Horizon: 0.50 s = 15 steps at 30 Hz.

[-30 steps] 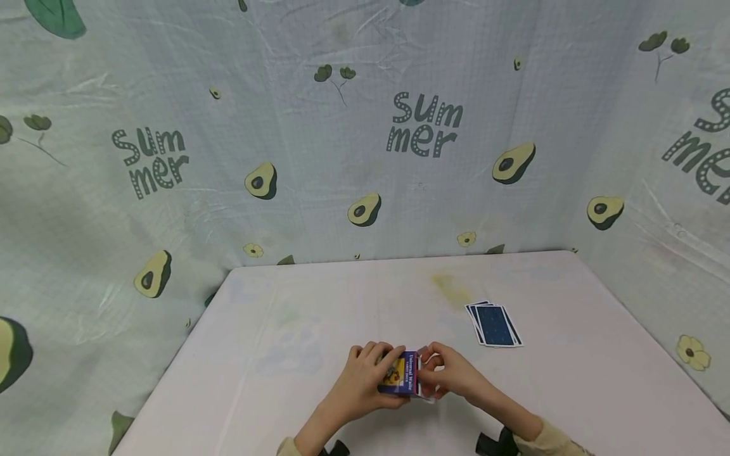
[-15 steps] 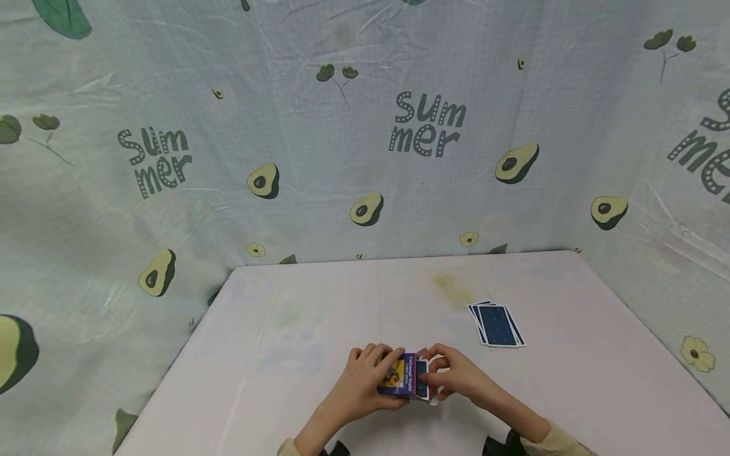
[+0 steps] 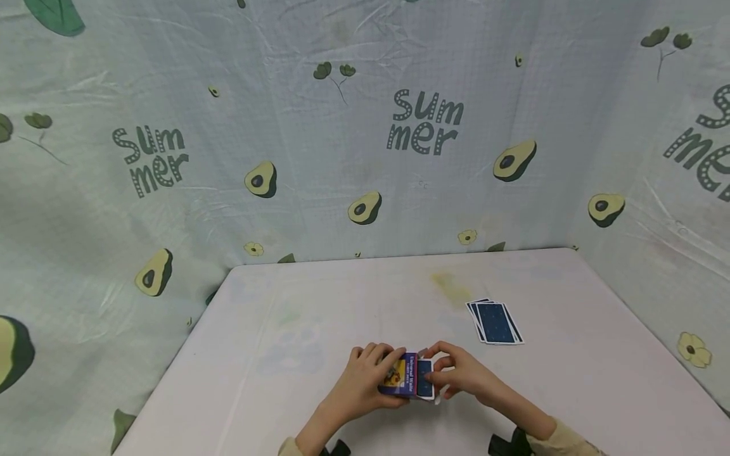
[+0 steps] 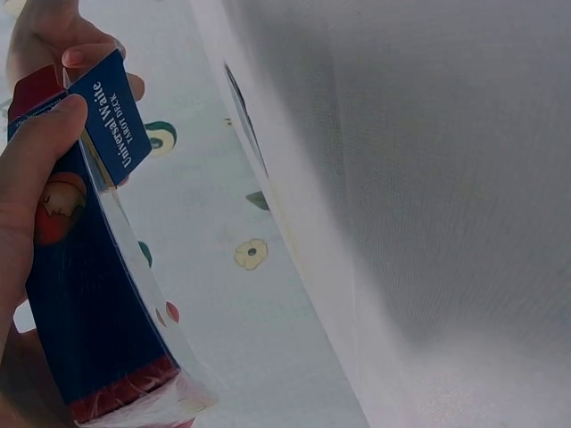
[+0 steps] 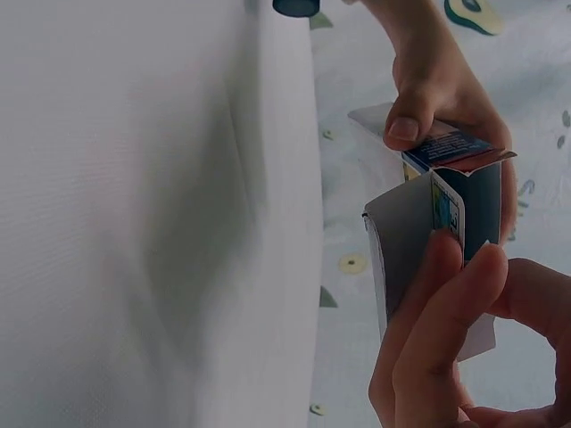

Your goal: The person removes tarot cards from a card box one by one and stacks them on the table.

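My left hand (image 3: 362,383) grips a blue and yellow tarot deck box (image 3: 406,375) on its side above the table, the thumb along one face. In the left wrist view, the box's opened flap (image 4: 114,125) reads "Universal Waite Tarot Deck". Blue-backed tarot cards (image 3: 424,379) stick partway out of the box's right end. My right hand (image 3: 466,376) pinches these cards between thumb and fingertips. In the right wrist view, a coloured card face (image 5: 443,212) shows near the fingertips. Clear wrapping (image 4: 174,397) clings to the box's far end.
A loosely fanned pile of blue-backed cards (image 3: 495,323) lies face down on the white-covered table (image 3: 319,297), behind and to the right of my hands. A printed curtain (image 3: 319,145) with avocados hangs around the back and sides.
The cards have slid rightward out of the box, so more of the blue back shows. My right hand has moved slightly right with them; my left hand stays in place on the box.
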Each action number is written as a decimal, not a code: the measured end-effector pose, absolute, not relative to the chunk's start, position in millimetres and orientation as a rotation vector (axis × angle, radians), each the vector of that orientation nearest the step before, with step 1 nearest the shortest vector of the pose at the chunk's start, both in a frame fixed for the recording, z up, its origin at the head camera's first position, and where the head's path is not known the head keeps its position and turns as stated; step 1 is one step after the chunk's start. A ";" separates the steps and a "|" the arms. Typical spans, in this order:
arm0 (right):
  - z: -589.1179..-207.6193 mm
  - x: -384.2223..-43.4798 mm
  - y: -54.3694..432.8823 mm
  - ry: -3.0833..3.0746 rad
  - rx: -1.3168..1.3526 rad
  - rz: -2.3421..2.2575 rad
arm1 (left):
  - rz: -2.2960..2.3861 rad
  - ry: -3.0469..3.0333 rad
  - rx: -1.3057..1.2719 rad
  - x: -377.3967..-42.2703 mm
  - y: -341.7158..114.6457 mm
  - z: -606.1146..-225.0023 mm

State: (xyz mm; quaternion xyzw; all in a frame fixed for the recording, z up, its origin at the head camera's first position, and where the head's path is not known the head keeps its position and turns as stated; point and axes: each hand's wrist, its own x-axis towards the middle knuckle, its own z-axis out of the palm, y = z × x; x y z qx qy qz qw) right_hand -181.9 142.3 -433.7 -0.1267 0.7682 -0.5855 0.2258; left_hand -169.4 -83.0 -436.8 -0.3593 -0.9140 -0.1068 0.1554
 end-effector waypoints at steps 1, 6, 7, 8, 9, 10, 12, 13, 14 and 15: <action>-434.1 -182.1 142.9 2.123 -0.348 -1.613 | -0.304 -2.616 -1.027 -169.5 -83.2 -436.8; -435.9 -182.9 146.7 2.144 -0.349 -1.614 | -0.306 -2.602 -1.014 -169.9 -84.1 -436.4; -436.2 -183.2 147.7 2.149 -0.351 -1.614 | -0.308 -2.601 -1.011 -170.0 -84.4 -436.5; -436.4 -183.5 148.7 2.152 -0.352 -1.615 | -0.313 -2.600 -1.009 -170.0 -84.7 -436.6; -436.5 -183.8 149.7 2.156 -0.354 -1.615 | -0.315 -2.601 -1.007 -170.0 -85.0 -436.8; -436.4 -184.2 150.7 2.160 -0.355 -1.615 | -0.316 -2.600 -1.005 -170.1 -85.4 -437.2; -435.7 -184.6 152.6 2.168 -0.355 -1.615 | -0.322 -2.597 -1.003 -170.0 -85.7 -437.3; -435.1 -184.6 153.5 2.171 -0.355 -1.615 | -0.325 -2.593 -1.004 -170.0 -85.9 -437.4; -434.5 -184.5 154.5 2.174 -0.354 -1.616 | -0.325 -2.590 -1.005 -170.0 -86.1 -437.6; -433.8 -184.6 155.5 2.174 -0.354 -1.614 | -0.326 -2.587 -1.006 -169.9 -86.2 -437.5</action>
